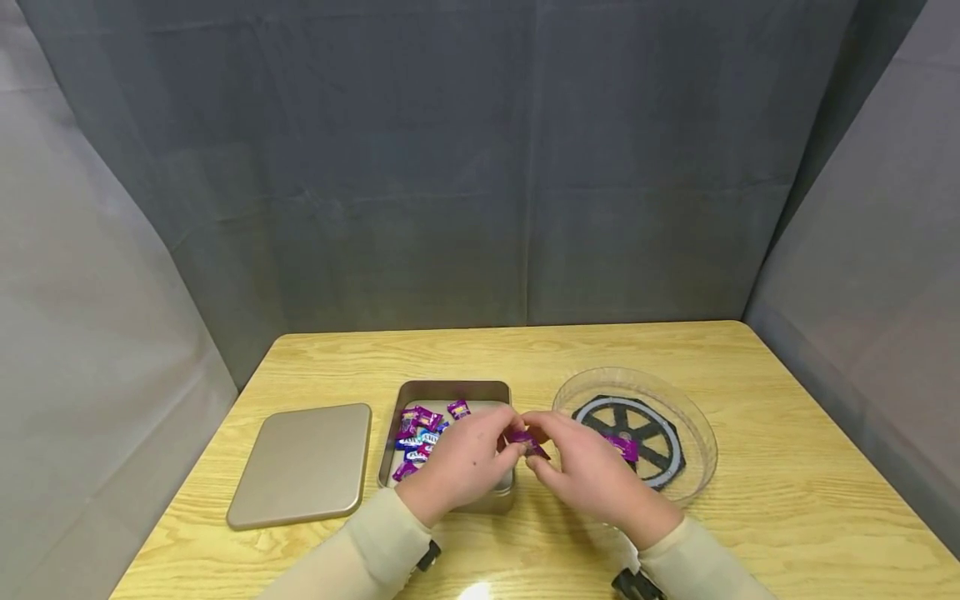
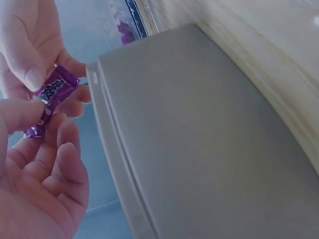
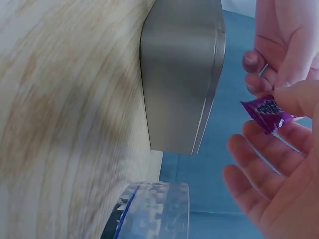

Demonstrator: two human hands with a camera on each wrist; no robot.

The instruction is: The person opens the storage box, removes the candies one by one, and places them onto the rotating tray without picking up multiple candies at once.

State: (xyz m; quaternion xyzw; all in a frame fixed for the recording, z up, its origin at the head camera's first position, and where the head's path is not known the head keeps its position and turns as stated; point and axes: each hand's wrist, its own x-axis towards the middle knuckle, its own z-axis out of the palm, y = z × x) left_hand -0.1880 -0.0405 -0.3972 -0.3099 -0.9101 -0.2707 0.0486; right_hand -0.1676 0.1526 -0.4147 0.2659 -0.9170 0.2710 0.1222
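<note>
A purple wrapped candy (image 1: 531,443) with a dark grape picture is between my two hands, above the right edge of an uncovered metal tin (image 1: 393,417). The thumb and fingers of my left hand (image 1: 468,450) pinch one end of it, as the left wrist view shows. My right hand (image 1: 588,467) holds the other end, its thumb on the wrapper (image 3: 269,112) and its other fingers spread below. Inside the tin lie several purple and blue wrapped candies (image 1: 427,419), partly hidden by my left hand.
A clear round dish (image 1: 701,417) stands to the right, with a dark spoked pattern showing in it and a purple candy (image 1: 624,447). The tin's flat lid (image 1: 303,462) lies on the wooden table (image 1: 810,483) at the left. Grey cloth (image 1: 450,208) hangs behind and at both sides.
</note>
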